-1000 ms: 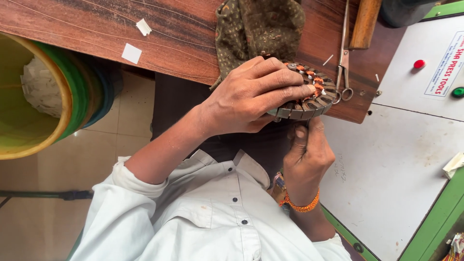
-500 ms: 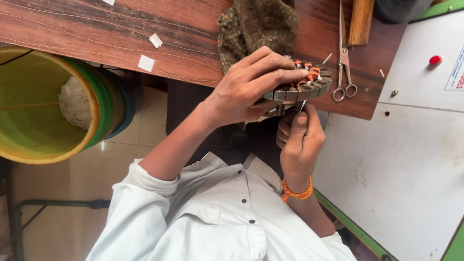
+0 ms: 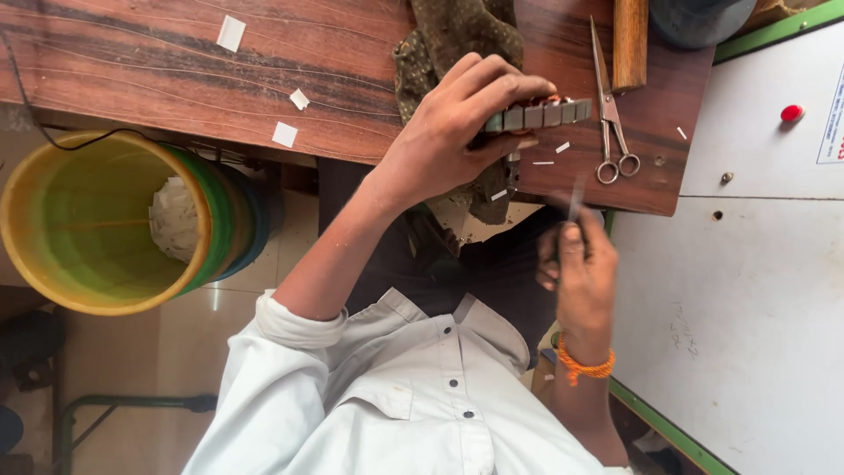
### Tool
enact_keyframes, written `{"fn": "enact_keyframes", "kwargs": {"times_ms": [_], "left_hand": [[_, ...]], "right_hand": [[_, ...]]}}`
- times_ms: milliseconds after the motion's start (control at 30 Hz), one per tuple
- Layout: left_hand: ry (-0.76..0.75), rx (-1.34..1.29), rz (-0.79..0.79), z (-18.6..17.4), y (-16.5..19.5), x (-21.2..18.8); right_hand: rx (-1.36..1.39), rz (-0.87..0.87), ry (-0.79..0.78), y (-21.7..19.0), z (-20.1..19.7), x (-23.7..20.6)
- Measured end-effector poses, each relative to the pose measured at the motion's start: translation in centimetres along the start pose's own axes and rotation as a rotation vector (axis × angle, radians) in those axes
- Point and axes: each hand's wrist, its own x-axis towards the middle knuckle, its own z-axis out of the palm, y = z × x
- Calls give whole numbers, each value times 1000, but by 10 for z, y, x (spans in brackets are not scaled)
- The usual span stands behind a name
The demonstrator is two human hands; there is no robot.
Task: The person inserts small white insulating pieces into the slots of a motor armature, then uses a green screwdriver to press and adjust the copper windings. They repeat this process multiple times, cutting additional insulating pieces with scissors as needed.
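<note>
Head view: at the wooden table's (image 3: 176,79) front edge, the left hand (image 3: 457,132) grips a ringed metal motor core (image 3: 538,114) edge-up, steadying it, while the right hand (image 3: 580,268) pinches a thin strip (image 3: 576,195) below; scissors (image 3: 608,114) lie just beside.

The left hand (image 3: 448,132) is stretched forward with fingers curled in a clamping grip, while the right hand (image 3: 580,264), wrist bent, pinches its fingertips together closer to the body.
</note>
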Motion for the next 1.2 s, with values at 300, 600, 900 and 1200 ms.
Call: {"fn": "enact_keyframes", "kwargs": {"times_ms": [300, 600, 900, 1200], "left_hand": [[121, -6, -64, 17, 2, 7], [53, 150, -7, 0, 20, 12], [85, 141, -100, -18, 18, 3], [70, 113, -101, -19, 3, -2]], "right_hand": [[635, -37, -99, -9, -47, 9], [877, -300, -226, 38, -96, 11], [89, -649, 88, -13, -79, 17], [7, -873, -42, -32, -48, 78]]}}
